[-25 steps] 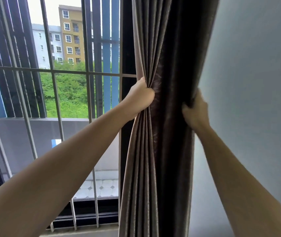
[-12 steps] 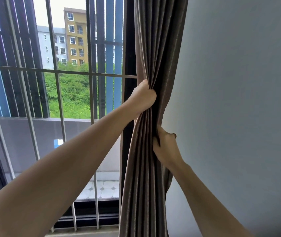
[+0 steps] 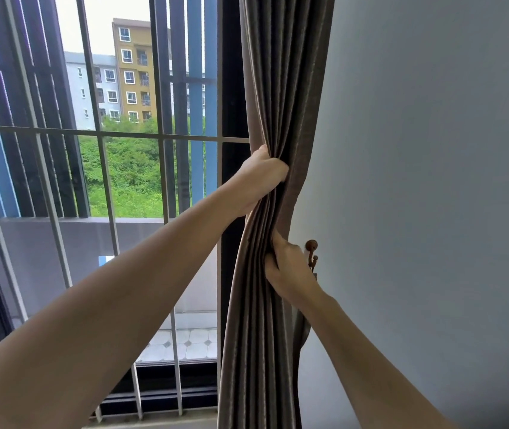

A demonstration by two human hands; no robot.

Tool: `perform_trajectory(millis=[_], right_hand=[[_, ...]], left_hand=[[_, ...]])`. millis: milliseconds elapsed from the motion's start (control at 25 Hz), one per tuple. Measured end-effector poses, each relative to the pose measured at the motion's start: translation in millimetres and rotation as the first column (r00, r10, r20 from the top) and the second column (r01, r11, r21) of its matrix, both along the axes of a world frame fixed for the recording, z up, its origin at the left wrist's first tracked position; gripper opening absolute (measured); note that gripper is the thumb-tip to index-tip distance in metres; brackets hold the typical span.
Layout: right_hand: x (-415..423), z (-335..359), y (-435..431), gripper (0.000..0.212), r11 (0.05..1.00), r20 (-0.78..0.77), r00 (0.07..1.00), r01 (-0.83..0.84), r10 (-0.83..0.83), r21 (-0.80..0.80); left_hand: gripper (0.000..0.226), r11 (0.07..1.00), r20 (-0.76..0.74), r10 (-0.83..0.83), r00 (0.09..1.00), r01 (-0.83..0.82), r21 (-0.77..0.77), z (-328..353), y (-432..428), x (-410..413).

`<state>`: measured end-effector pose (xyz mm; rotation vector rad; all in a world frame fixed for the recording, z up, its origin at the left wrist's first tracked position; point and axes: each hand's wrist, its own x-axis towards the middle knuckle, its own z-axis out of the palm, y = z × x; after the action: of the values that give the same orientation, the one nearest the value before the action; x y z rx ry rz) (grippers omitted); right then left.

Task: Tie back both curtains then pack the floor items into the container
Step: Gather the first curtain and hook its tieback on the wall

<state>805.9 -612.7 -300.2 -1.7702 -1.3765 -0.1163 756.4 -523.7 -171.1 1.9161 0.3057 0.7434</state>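
Observation:
A brown-grey curtain (image 3: 281,88) hangs bunched into a narrow column at the window's right edge, next to the wall. My left hand (image 3: 262,178) clasps the gathered folds from the left at mid height. Lower down, my right hand (image 3: 288,264) grips the folds from the right side. Just right of that hand a brown metal tie-back hook (image 3: 311,250) sticks out of the wall. A dark strip of fabric (image 3: 302,332) hangs behind the curtain below the hook; whether it is a tie-back band I cannot tell. No floor items or container are in view.
A grey wall (image 3: 432,212) fills the right half. The window's grey metal bars (image 3: 166,212) and black frame (image 3: 230,243) lie to the left, with a balcony ledge, trees and buildings outside.
My right hand dropped from the curtain's right edge to a lower grip beside the hook. The curtain is gathered tighter, baring more wall and the hook. My left hand kept its hold.

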Motion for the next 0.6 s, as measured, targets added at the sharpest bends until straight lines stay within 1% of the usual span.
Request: perform_trajectory(millis=[40, 120, 160, 200, 240, 280, 320, 400, 440, 480, 520, 600], right_hand=[[-3.4, -2.8, -1.8, 0.028, 0.998, -0.050, 0.996, -0.070, 0.070, 0.005], [-8.8, -16.4, -3.0, 0.045, 0.977, -0.193, 0.958, -0.205, 0.212, 0.052], [-13.1, -22.7, -4.0, 0.050, 0.967, -0.291, 0.923, -0.236, 0.253, 0.094], [-17.6, -25.5, -3.1, 0.050, 0.958, -0.384, 0.878, -0.244, 0.284, 0.151], [-20.7, -23.9, -2.2, 0.050, 0.949, -0.468, 0.829, -0.231, 0.307, 0.213], [-21.9, -17.3, -0.7, 0.051, 0.938, -0.534, 0.779, -0.204, 0.328, 0.280], [-17.8, -7.6, 4.6, 0.052, 0.938, -0.565, 0.771, -0.117, 0.293, 0.326], [-1.5, 21.4, 16.6, 0.056, 0.929, -0.575, 0.806, 0.093, 0.141, 0.358], [6.1, 38.0, 20.1, 0.058, 0.912, -0.579, 0.806, 0.136, 0.125, 0.387], [13.9, 51.3, 22.9, 0.060, 0.894, -0.568, 0.805, 0.119, 0.168, 0.433], [19.1, 62.1, 23.1, 0.064, 0.876, -0.554, 0.795, 0.060, 0.248, 0.478], [23.4, 76.8, 17.1, 0.069, 0.876, -0.555, 0.757, -0.046, 0.344, 0.480]], left_hand=[[0.053, 1.000, -0.015, -0.001, 1.000, 0.001, 0.023, 0.5, -2.0, -1.1], [0.046, 0.986, -0.036, 0.066, 0.997, -0.060, 0.158, 2.1, -7.0, -3.4], [0.036, 0.967, -0.029, 0.122, 0.992, -0.112, 0.227, 2.3, -9.0, -4.3], [0.022, 0.950, -0.010, 0.165, 0.986, -0.156, 0.272, 3.0, -9.1, -5.5], [0.007, 0.944, 0.003, 0.184, 0.983, -0.177, 0.279, 4.4, -8.9, -8.8], [0.009, 0.950, 0.015, 0.188, 0.982, -0.186, 0.253, 4.9, -7.4, -11.3], [0.018, 0.962, 0.029, 0.183, 0.983, -0.185, 0.203, 4.6, -4.5, -13.9], [0.030, 0.983, 0.099, 0.149, 0.984, -0.159, 0.094, 2.1, -2.7, -18.9], [0.034, 0.990, 0.147, 0.126, 0.981, -0.135, 0.050, 0.0, -2.8, -21.4], [0.034, 0.993, 0.185, 0.113, 0.976, -0.117, 0.006, -2.3, -2.9, -23.2], [0.032, 0.994, 0.210, 0.106, 0.972, -0.102, -0.034, -3.4, -3.1, -24.7], [0.024, 0.995, 0.219, 0.074, 0.973, -0.056, -0.088, -2.5, -4.9, -27.6]])
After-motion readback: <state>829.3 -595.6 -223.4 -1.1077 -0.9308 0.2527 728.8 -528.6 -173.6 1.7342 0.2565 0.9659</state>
